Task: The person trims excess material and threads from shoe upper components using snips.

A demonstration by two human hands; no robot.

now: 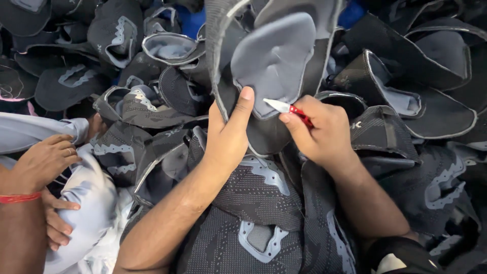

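My left hand [228,134] grips a black shoe upper with a grey inner lining [274,61], thumb pressed on the lining's lower edge. My right hand [319,132] holds a small red-handled thread snip [289,107], its pale blades touching the lining edge just right of my left thumb. The upper is held up over my lap, lining side facing me. Another black patterned upper with grey trim [258,238] lies under my forearms.
Heaps of black and grey shoe uppers [406,101] fill the whole view. At the left, another person's hands [45,162], one wrist with a red thread band, hold light grey fabric [91,203].
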